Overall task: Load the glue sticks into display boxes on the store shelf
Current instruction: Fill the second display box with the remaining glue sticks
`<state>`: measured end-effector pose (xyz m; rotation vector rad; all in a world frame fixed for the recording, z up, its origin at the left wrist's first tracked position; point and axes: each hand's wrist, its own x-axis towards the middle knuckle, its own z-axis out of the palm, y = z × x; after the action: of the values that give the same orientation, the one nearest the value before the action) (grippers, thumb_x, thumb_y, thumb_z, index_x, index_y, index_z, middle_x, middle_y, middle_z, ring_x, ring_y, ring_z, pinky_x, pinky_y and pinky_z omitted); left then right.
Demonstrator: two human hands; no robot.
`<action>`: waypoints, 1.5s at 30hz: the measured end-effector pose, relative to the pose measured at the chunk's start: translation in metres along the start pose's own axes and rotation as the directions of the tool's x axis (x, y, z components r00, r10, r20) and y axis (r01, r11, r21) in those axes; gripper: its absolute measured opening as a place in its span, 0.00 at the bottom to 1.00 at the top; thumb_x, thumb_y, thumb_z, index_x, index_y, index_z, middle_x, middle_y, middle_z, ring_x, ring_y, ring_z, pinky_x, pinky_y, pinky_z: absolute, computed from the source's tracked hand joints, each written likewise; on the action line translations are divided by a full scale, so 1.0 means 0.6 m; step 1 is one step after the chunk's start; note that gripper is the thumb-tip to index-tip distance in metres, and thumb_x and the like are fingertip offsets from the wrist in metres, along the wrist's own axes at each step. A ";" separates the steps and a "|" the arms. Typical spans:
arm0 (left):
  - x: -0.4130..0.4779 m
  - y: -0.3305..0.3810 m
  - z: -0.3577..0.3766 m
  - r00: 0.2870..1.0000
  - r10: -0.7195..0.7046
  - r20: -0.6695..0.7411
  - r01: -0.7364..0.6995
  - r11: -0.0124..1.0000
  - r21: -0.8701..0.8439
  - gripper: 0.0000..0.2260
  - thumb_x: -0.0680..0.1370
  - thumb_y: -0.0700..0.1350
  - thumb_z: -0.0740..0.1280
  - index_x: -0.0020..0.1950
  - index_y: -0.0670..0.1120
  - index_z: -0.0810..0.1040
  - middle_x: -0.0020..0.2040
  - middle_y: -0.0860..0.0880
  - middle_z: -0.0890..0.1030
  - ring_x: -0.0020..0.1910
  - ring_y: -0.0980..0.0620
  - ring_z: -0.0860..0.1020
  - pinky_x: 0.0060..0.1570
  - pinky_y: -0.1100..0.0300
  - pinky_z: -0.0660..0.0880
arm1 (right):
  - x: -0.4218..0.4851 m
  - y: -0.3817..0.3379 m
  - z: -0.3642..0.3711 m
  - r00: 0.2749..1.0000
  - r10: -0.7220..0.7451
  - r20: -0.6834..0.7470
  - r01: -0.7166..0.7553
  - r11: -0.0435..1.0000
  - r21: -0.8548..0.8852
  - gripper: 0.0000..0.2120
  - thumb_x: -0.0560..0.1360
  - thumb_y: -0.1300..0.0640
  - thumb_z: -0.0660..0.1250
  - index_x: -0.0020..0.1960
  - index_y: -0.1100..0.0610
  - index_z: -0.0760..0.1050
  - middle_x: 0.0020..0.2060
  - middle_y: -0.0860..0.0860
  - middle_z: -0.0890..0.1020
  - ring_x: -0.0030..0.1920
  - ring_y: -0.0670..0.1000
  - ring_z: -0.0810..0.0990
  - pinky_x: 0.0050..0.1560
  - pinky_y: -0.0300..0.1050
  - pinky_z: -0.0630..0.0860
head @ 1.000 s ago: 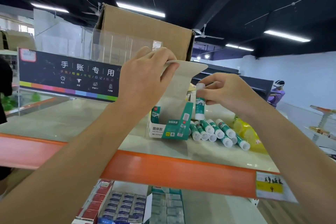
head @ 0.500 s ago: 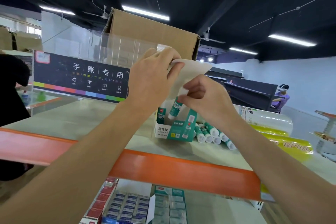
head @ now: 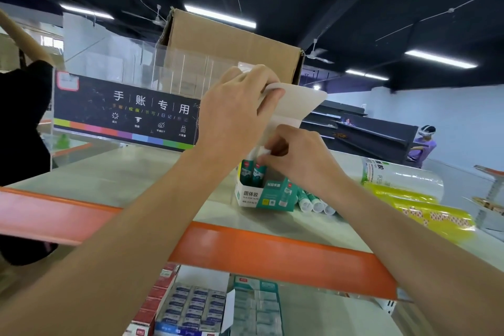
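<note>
A small white-and-teal display box (head: 263, 196) stands on the top shelf (head: 141, 172), its white lid flap (head: 300, 102) raised. My left hand (head: 234, 114) pinches the flap's top edge and holds it up. My right hand (head: 297, 155) grips the white cap of a teal glue stick (head: 259, 169) that stands upright in the box beside another stick. Several loose glue sticks (head: 313, 202) lie on the shelf just right of the box, partly hidden by my right forearm.
A large cardboard carton (head: 234, 46) and a clear acrylic organiser with a dark sign (head: 125, 109) stand behind the box. Rolls of clear and yellow tape packs (head: 403, 185) lie at right. The shelf's orange front rail (head: 272, 254) runs below; stocked boxes (head: 196, 305) fill the lower shelf. A person stands far right.
My right hand carried the glue stick from beside the box leftward and down into the box. My left hand kept holding the flap. The camera shifted slightly.
</note>
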<state>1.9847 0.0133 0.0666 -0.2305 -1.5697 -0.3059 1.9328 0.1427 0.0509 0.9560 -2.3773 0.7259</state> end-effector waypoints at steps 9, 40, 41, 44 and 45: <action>0.001 0.000 -0.001 1.000 0.016 -0.008 -0.016 1.000 0.004 0.07 0.78 0.49 0.65 0.45 0.45 0.77 0.36 0.53 0.78 0.38 0.52 0.73 0.32 0.60 0.67 | 0.007 -0.002 0.006 0.999 -0.039 0.017 0.040 0.995 -0.087 0.06 0.72 0.53 0.70 0.44 0.56 0.80 0.40 0.50 0.82 0.43 0.51 0.79 0.46 0.47 0.77; -0.012 0.006 -0.009 0.997 -0.031 0.075 0.029 0.999 0.036 0.09 0.79 0.51 0.63 0.46 0.47 0.77 0.36 0.59 0.72 0.39 0.56 0.69 0.35 0.61 0.61 | -0.009 0.082 -0.074 0.983 0.135 0.128 -0.086 0.940 -0.329 0.13 0.78 0.48 0.63 0.54 0.54 0.81 0.49 0.49 0.83 0.48 0.50 0.79 0.48 0.44 0.75; -0.013 0.007 -0.009 0.996 -0.027 0.079 0.024 0.999 0.038 0.09 0.79 0.51 0.63 0.46 0.47 0.77 0.37 0.59 0.72 0.39 0.56 0.69 0.36 0.62 0.61 | -0.005 0.090 -0.074 0.967 0.176 0.187 -0.093 0.919 -0.383 0.14 0.77 0.48 0.64 0.54 0.54 0.82 0.49 0.50 0.83 0.48 0.50 0.79 0.48 0.45 0.76; -0.014 0.009 -0.007 0.997 -0.016 0.079 0.013 0.999 0.038 0.09 0.79 0.51 0.63 0.46 0.47 0.77 0.37 0.59 0.72 0.39 0.56 0.69 0.36 0.62 0.61 | 0.003 0.107 -0.069 0.923 0.275 0.268 -0.130 0.881 -0.454 0.16 0.76 0.45 0.65 0.51 0.56 0.83 0.45 0.52 0.84 0.43 0.50 0.80 0.43 0.45 0.77; -0.015 0.010 -0.007 0.997 -0.014 0.079 0.010 0.999 0.040 0.09 0.79 0.51 0.63 0.46 0.47 0.77 0.37 0.59 0.71 0.39 0.56 0.69 0.36 0.62 0.61 | 0.005 0.110 -0.066 0.912 0.295 0.284 -0.139 0.876 -0.461 0.17 0.75 0.44 0.65 0.49 0.57 0.83 0.44 0.53 0.84 0.41 0.50 0.80 0.40 0.44 0.75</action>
<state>1.9911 0.0177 0.0579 -0.2045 -1.6544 -0.2777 1.8918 0.2065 0.0628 0.6647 -2.8224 0.0762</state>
